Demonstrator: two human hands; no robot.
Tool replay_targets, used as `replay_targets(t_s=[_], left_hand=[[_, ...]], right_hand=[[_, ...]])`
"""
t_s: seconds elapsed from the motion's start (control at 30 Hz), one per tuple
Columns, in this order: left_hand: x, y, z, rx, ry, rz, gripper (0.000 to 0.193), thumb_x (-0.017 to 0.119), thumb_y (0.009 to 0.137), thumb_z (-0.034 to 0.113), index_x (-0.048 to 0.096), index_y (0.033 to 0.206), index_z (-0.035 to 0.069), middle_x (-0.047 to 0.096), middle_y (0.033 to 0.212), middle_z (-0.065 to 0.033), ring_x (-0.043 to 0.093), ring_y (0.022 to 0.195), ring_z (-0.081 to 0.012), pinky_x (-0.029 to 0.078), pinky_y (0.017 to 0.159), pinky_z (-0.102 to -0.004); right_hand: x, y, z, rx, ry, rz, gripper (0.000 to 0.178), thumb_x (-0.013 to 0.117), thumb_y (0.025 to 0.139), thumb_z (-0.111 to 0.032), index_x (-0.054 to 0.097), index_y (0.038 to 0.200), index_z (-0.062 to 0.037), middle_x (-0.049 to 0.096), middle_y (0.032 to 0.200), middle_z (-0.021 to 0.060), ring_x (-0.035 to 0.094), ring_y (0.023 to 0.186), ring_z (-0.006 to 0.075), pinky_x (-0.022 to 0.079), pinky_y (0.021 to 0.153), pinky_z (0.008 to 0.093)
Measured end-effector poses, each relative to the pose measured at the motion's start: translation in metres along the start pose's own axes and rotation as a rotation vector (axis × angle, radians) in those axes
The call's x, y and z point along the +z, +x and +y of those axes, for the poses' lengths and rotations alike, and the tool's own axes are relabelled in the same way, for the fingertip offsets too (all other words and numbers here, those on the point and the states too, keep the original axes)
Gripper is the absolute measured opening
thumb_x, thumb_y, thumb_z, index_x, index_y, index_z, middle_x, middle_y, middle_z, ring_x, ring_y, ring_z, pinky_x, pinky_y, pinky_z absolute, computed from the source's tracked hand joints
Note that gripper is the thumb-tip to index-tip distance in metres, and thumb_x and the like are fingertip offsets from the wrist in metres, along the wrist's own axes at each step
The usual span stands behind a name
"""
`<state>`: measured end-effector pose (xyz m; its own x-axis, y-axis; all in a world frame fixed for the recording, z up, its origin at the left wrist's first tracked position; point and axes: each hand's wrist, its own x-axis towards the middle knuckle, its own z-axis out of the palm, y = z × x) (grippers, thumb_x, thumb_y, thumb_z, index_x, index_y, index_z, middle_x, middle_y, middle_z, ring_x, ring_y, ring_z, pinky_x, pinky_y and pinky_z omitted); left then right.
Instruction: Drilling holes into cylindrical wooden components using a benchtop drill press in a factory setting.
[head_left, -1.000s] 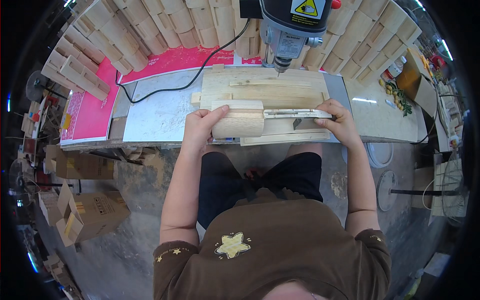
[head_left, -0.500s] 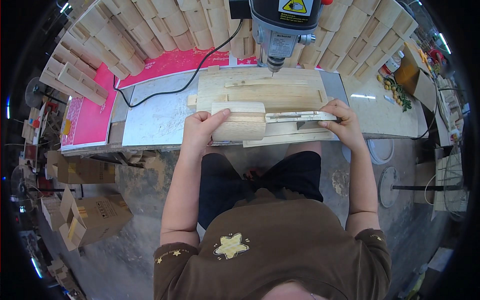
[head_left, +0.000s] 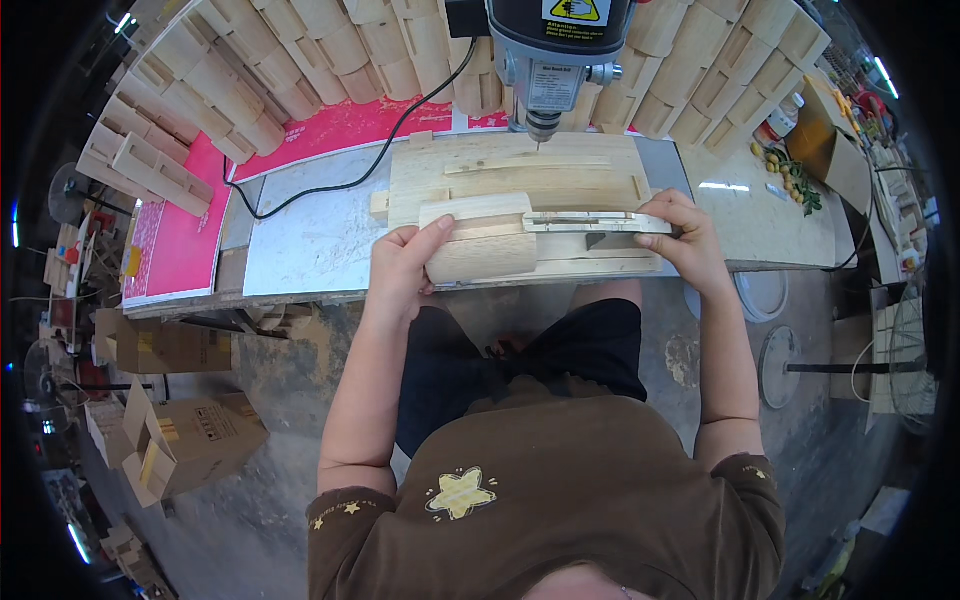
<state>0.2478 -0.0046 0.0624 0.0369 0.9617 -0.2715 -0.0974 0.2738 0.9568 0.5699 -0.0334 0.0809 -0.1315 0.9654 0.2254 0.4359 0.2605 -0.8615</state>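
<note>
My left hand (head_left: 402, 262) is closed on the left end of a rounded pale wooden block (head_left: 485, 257), thumb on top. A long groove runs along the block's upper face. Pinched between the thumb and fingers of my right hand (head_left: 688, 238) is a narrow pale strip (head_left: 590, 223) with a slot and small dark marks; its exact kind is unclear. The strip's left end meets the block's right end at the groove; whether it goes inside I cannot tell. Both are held over the near part of a wooden board (head_left: 420, 165), below the bench drill (head_left: 555, 85).
The thin drill bit (head_left: 539, 148) points down at the board. Stacked wooden blocks (head_left: 335, 50) line the back of the bench, with a black cable (head_left: 330, 187) in front. At right lie a cardboard box (head_left: 838, 165) and a bunch of small yellow fruit (head_left: 788, 172).
The block has rolled so its groove shows more plainly. The strip has shifted slightly left and up with my right hand, and the whole view has moved a little.
</note>
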Motion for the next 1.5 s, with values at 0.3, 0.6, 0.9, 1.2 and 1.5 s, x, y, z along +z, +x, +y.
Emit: replay_targets(t_s=[0.3,0.6,0.9,1.2,1.5], left_hand=[[0.022,0.009,-0.015,-0.108,-0.189,-0.246,0.038,0.063,0.082,0.038,0.056,0.077,0.001,0.050,0.059,-0.0006,0.043,0.047,-0.0070,0.035,0.044,-0.0209],[0.039,0.048,-0.064,0.653,0.563,-0.056,0.054,0.075,0.066,0.027,0.055,0.109,-0.001,0.058,0.088,-0.0082,0.056,0.077,-0.0203,0.044,0.068,-0.0294],[0.032,0.088,-0.072,0.725,0.961,0.161,0.066,0.079,0.054,0.032,0.058,0.112,0.010,0.057,0.085,-0.0010,0.048,0.094,-0.0212,0.027,0.088,-0.0391],[0.021,0.093,-0.069,0.720,0.922,0.080,0.042,0.077,0.059,0.026,0.064,0.097,0.014,0.056,0.080,0.0005,0.049,0.088,-0.0212,0.030,0.085,-0.0376],[0.025,0.095,-0.072,0.776,0.911,0.114,0.040,0.077,0.058,0.026,0.064,0.093,0.013,0.054,0.075,-0.0002,0.049,0.081,-0.0213,0.034,0.078,-0.0360]], right_hand=[[0.029,0.010,0.015,-0.059,0.049,-0.040,0.025,0.072,0.065,-0.003,0.065,0.089,-0.0008,0.057,0.085,0.0038,0.053,0.084,0.0155,0.041,0.074,0.0254],[0.024,0.036,0.051,-0.201,-0.326,0.130,0.028,0.074,0.064,-0.005,0.064,0.090,0.0009,0.060,0.088,0.0102,0.058,0.081,0.0238,0.046,0.070,0.0311],[0.039,0.087,0.060,-0.165,-0.373,0.201,0.033,0.074,0.062,-0.005,0.064,0.093,0.0012,0.060,0.091,0.0110,0.057,0.086,0.0273,0.045,0.076,0.0321],[0.021,0.101,0.041,-0.078,0.148,0.163,0.044,0.071,0.072,-0.007,0.055,0.113,-0.0060,0.056,0.103,0.0034,0.051,0.097,0.0138,0.043,0.084,0.0275],[-0.027,0.185,-0.095,-0.284,-0.327,0.404,0.023,0.048,0.088,-0.019,0.057,0.082,0.0019,0.060,0.082,0.0219,0.056,0.076,0.0365,0.045,0.064,0.0362]])
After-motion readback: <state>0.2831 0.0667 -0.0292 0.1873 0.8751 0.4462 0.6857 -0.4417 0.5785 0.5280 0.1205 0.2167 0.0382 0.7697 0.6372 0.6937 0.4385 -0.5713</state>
